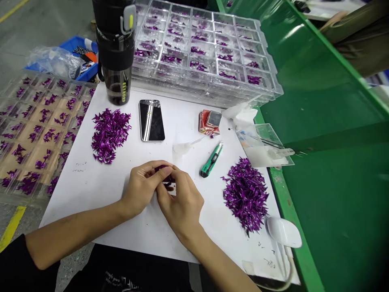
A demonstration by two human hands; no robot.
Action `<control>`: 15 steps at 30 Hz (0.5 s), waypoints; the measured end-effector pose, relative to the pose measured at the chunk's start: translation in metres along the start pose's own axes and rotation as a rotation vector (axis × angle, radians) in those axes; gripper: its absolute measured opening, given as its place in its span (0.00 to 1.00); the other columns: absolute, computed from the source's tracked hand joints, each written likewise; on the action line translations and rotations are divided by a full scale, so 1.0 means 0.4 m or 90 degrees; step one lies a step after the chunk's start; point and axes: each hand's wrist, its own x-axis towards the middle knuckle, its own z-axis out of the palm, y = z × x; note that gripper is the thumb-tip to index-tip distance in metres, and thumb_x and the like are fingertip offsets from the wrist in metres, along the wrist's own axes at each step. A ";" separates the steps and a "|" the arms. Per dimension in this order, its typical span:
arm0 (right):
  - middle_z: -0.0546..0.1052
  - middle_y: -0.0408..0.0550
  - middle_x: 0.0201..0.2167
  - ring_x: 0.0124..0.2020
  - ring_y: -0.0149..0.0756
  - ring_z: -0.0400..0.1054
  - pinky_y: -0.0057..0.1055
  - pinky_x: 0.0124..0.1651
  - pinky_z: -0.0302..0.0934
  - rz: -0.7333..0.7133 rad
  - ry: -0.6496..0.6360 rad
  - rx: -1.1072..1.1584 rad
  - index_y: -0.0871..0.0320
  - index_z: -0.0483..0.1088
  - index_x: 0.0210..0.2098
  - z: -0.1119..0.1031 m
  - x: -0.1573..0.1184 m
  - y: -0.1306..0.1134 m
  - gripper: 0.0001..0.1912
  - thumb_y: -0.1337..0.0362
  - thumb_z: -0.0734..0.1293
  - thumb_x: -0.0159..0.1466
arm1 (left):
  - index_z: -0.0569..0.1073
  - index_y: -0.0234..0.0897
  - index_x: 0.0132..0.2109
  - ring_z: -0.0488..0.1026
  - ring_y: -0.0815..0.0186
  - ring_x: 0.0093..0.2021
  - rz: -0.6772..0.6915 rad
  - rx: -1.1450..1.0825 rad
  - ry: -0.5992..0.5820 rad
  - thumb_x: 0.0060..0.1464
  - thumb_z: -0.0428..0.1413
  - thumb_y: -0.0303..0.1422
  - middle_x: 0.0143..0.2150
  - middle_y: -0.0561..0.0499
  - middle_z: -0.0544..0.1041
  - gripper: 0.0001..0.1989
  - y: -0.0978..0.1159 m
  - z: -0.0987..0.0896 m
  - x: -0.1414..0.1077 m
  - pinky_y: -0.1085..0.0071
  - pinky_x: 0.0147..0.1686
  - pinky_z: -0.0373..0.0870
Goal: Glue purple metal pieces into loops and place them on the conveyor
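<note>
Centrally, the left hand [141, 188] and right hand [180, 205] met above a white sheet [146, 239], both closed narrowly on a small purple piece [164, 174]. From my remote station I could not see the piece whole, as the fingers hid most of it; I judged that so tight a hold suited something so small. Nearest the hands, up and to the right, lay a green utility knife [212, 160], its position apparently keeping it within quick reach. Two purple heaps flanked the hands: the left heap [110, 135] and right heap [246, 194], each seemingly placed for the hand on its side. Beyond the hands, a phone [152, 120] lay beside the left heap, and a red packet [209, 121] sat farther right. Past the sheet's far edge stood a black bottle [115, 52] and a clear tray [212, 91], its compartments holding purple pieces. A second clear tray [18, 75], similarly loaded, lay left of the sheet, probably set aside for easy loading. To the right, tweezers [273, 144] rested in a small clear box [264, 156], and a white mouse [284, 232] sat at the sheet's edge beside the green bench [334, 202].
</note>
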 end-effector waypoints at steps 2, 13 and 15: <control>0.83 0.50 0.40 0.35 0.37 0.78 0.33 0.37 0.75 -0.007 0.027 -0.010 0.54 0.70 0.47 0.005 -0.001 -0.003 0.08 0.71 0.66 0.70 | 0.86 0.37 0.40 0.81 0.62 0.39 0.008 0.030 -0.003 0.54 0.70 0.39 0.38 0.49 0.86 0.10 0.000 -0.003 -0.002 0.66 0.43 0.83; 0.75 0.56 0.64 0.63 0.49 0.74 0.48 0.61 0.76 0.053 -0.208 0.108 0.54 0.71 0.65 -0.144 0.003 0.083 0.24 0.58 0.70 0.71 | 0.74 0.44 0.68 0.77 0.57 0.60 0.203 0.272 -0.223 0.69 0.52 0.32 0.60 0.43 0.79 0.23 -0.011 -0.021 -0.033 0.61 0.61 0.77; 0.76 0.55 0.64 0.61 0.49 0.75 0.46 0.59 0.77 0.119 -0.259 0.169 0.52 0.72 0.64 -0.179 0.015 0.114 0.24 0.54 0.70 0.71 | 0.79 0.45 0.63 0.78 0.58 0.54 0.262 0.319 -0.202 0.67 0.57 0.32 0.54 0.43 0.80 0.20 -0.013 -0.022 -0.030 0.62 0.57 0.79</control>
